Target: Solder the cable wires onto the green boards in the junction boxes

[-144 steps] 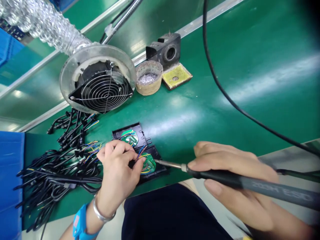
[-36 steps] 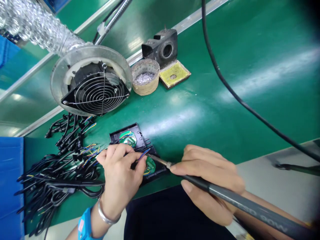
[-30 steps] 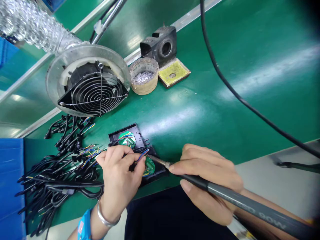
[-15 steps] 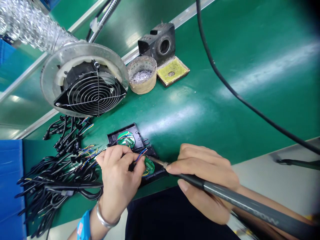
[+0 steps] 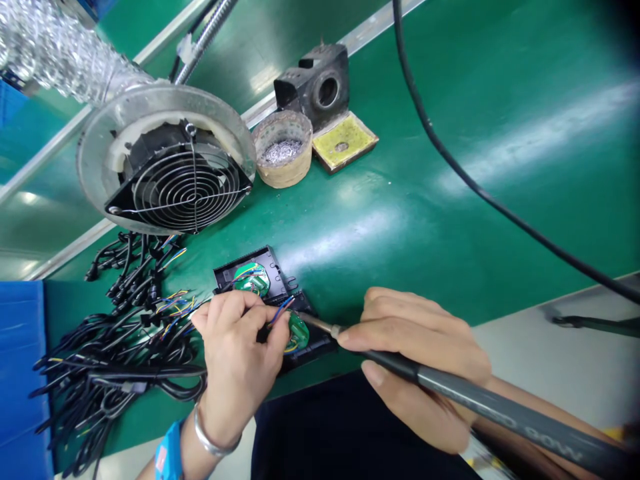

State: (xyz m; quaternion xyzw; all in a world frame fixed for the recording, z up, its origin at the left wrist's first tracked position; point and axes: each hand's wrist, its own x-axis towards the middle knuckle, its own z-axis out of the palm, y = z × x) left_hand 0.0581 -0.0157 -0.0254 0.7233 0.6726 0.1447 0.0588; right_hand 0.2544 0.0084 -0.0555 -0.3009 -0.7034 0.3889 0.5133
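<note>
My left hand (image 5: 245,347) pinches a cable whose thin blue and red wires (image 5: 283,308) stick out past the thumb and forefinger. Beneath those fingertips lies a round green circuit board (image 5: 300,331) in a black plastic housing (image 5: 320,343), partly covered by the hand. My right hand (image 5: 420,360) is closed around a soldering iron (image 5: 470,393), its metal tip reaching left to the edge of the board near the wires. Whether the tip touches them I cannot tell. Just behind, a second black housing (image 5: 220,275) holds another green circuit board (image 5: 254,277) with wires on it.
A fume extractor fan (image 5: 193,193) hangs at the upper left. Behind stand a round tub (image 5: 287,170) of solder bits and an iron stand (image 5: 320,83) with a yellow sponge (image 5: 350,137). Black cables (image 5: 125,373) pile up at left by a blue bin (image 5: 23,380). A black cord (image 5: 460,170) crosses the right side.
My right hand has drawn the soldering iron slightly to the right. My left hand keeps its pinch on the cable in the same place.
</note>
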